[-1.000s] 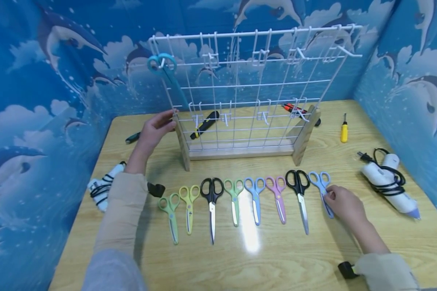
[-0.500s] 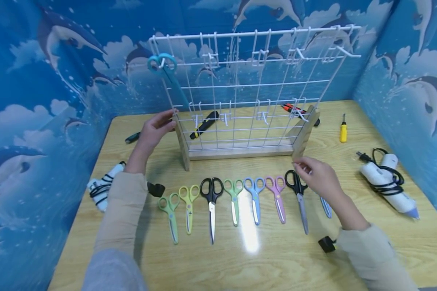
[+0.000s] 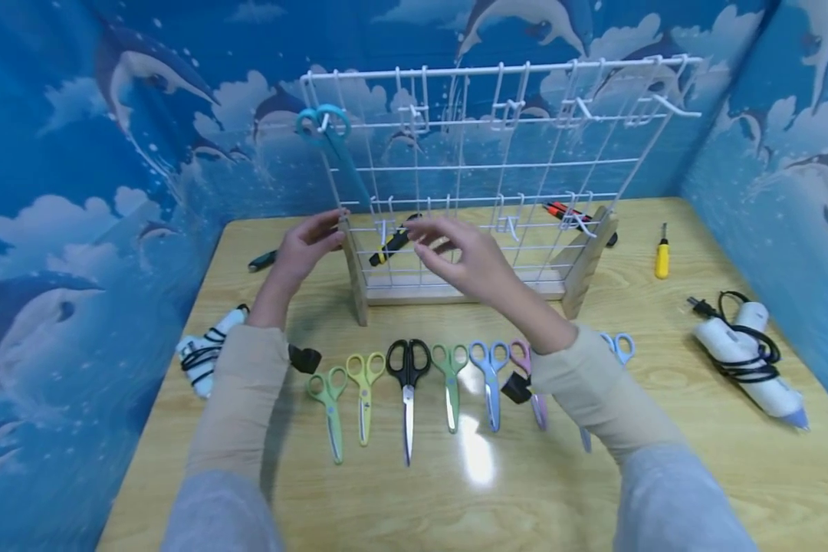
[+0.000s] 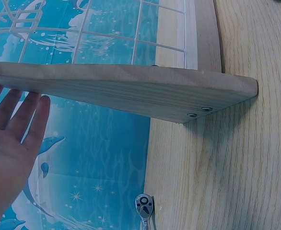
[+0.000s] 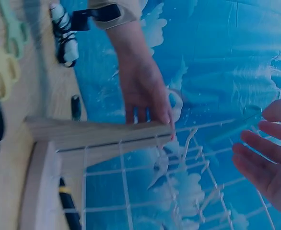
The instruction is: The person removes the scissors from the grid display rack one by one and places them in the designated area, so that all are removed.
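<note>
My left hand (image 3: 310, 241) touches the left wooden post (image 3: 355, 272) of a white wire rack (image 3: 500, 165). In the left wrist view its fingers (image 4: 32, 122) lie nearly straight against the post. My right hand (image 3: 465, 257) is raised before the rack's lower left, its fingers loosely bent and holding nothing. Teal scissors (image 3: 345, 157) hang from the upper left hook. Below, scissors lie in a row: green (image 3: 331, 414), yellow (image 3: 365, 399), black-handled scissors (image 3: 409, 376), a second green pair, blue scissors (image 3: 490, 383) and pink scissors (image 3: 540, 414). My right forearm partly hides the light blue scissors (image 3: 622, 347).
Several white hooks (image 3: 510, 225) are on the rack. Behind it lie a black-and-yellow tool (image 3: 389, 249) and a red-and-black tool (image 3: 569, 213). A yellow screwdriver (image 3: 662, 261) and a corded glue gun (image 3: 748, 360) lie right; another corded tool (image 3: 203, 356) lies left.
My right hand has left the light blue scissors at the row's right end and moved up and left to the rack. My left hand stays at the post. The head view has shifted slightly.
</note>
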Action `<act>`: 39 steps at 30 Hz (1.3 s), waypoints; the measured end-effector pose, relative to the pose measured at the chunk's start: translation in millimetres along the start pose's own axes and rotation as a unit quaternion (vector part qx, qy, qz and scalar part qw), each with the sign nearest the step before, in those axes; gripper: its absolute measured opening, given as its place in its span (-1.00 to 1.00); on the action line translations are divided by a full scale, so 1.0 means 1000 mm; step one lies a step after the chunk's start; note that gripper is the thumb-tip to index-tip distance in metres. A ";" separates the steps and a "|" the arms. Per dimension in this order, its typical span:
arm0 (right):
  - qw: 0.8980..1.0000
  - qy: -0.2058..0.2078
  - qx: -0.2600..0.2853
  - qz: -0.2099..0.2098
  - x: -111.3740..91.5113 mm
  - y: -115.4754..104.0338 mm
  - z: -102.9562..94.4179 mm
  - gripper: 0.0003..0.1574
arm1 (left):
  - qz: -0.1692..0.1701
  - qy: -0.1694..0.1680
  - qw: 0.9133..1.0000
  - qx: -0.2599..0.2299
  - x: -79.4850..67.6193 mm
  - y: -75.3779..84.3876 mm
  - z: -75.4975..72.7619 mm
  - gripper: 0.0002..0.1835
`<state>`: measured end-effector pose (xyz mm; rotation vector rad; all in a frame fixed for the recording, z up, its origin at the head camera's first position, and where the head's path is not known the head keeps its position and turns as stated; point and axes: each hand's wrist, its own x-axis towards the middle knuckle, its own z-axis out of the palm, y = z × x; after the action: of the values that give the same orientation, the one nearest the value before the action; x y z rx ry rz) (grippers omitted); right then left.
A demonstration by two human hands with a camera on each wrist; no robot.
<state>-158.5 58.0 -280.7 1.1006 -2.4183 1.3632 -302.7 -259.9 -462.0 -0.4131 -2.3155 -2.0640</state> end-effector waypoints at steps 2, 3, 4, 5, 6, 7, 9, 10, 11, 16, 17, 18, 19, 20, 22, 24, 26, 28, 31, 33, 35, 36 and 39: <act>0.999 -0.002 0.033 0.001 0.014 -0.012 -0.001 -0.52 | -0.016 -0.002 1.000 0.005 -0.017 0.045 0.018 -0.48; 0.999 -0.007 0.047 0.003 0.020 -0.017 -0.001 -0.48 | -0.027 -0.005 1.000 0.002 -0.026 0.069 0.027 -0.49; 0.998 -0.010 0.059 0.002 0.026 -0.023 -0.001 -0.44 | -0.036 -0.011 0.999 -0.007 -0.035 0.093 0.035 -0.49; 0.998 -0.013 0.069 0.002 0.031 -0.027 -0.001 -0.41 | -0.039 -0.011 0.999 0.003 -0.044 0.118 0.045 -0.50; 0.997 -0.016 0.080 0.002 0.036 -0.027 0.000 -0.38 | -0.042 -0.008 0.999 0.020 -0.053 0.139 0.053 -0.50; 0.996 -0.018 0.092 0.001 0.040 -0.026 0.001 -0.36 | -0.041 -0.010 0.999 0.019 -0.055 0.145 0.054 -0.50; 0.993 -0.020 0.113 0.005 0.048 -0.026 0.004 -0.33 | -0.044 -0.012 0.999 0.019 -0.057 0.151 0.057 -0.51; 0.992 -0.019 0.123 0.005 0.052 -0.025 0.006 -0.31 | -0.043 -0.011 0.999 0.023 -0.057 0.152 0.058 -0.51; 0.991 -0.019 0.130 0.008 0.055 -0.025 0.008 -0.30 | -0.044 -0.007 0.999 0.032 -0.057 0.152 0.058 -0.51; 0.988 -0.010 0.151 0.031 0.068 -0.026 0.017 -0.25 | -0.043 -0.002 0.999 0.034 -0.052 0.140 0.055 -0.49; 0.988 -0.006 0.152 0.036 0.070 -0.025 0.018 -0.25 | -0.043 -0.001 0.998 0.035 -0.051 0.138 0.054 -0.48; 0.987 0.000 0.154 0.039 0.072 -0.024 0.020 -0.26 | -0.042 -0.001 0.998 0.036 -0.051 0.136 0.054 -0.48; 0.987 0.006 0.158 0.041 0.073 -0.023 0.022 -0.28 | -0.043 0.000 0.998 0.036 -0.051 0.135 0.053 -0.47; 0.986 0.012 0.159 0.042 0.075 -0.021 0.024 -0.30 | -0.044 0.000 0.998 0.036 -0.050 0.135 0.053 -0.47; 0.986 0.023 0.157 0.048 0.080 -0.015 0.030 -0.35 | -0.047 0.001 0.998 0.037 -0.050 0.134 0.053 -0.46; 0.986 0.032 0.151 0.058 0.084 -0.010 0.035 -0.41 | -0.053 0.003 0.998 0.039 -0.051 0.135 0.053 -0.46; 0.987 0.040 0.140 0.068 0.088 -0.005 0.039 -0.48 | -0.056 0.004 0.998 0.038 -0.052 0.136 0.053 -0.45; 0.987 0.047 0.132 0.077 0.090 -0.004 0.042 -0.55 | -0.057 0.005 0.998 0.036 -0.052 0.137 0.053 -0.45; 0.987 0.054 0.131 0.079 0.090 -0.009 0.042 -0.64 | -0.058 0.006 0.998 0.030 -0.054 0.138 0.053 -0.45; 0.986 0.055 0.138 0.076 0.087 -0.019 0.040 -0.67 | -0.062 0.009 0.998 0.031 -0.055 0.138 0.053 -0.46; 0.986 0.054 0.144 0.068 0.083 -0.031 0.037 -0.69 | -0.064 0.012 0.997 0.028 -0.055 0.137 0.052 -0.47; 0.986 0.054 0.147 0.062 0.081 -0.036 0.036 -0.69 | -0.066 0.014 0.997 0.028 -0.056 0.137 0.052 -0.47; 0.986 0.049 0.152 0.043 0.076 -0.049 0.032 -0.69 | -0.066 0.018 0.997 0.031 -0.056 0.135 0.051 -0.47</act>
<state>-173.7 -22.2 -230.8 0.9712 -2.2648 1.8156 -213.1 -207.8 -347.2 -0.2244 -2.4390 -2.0296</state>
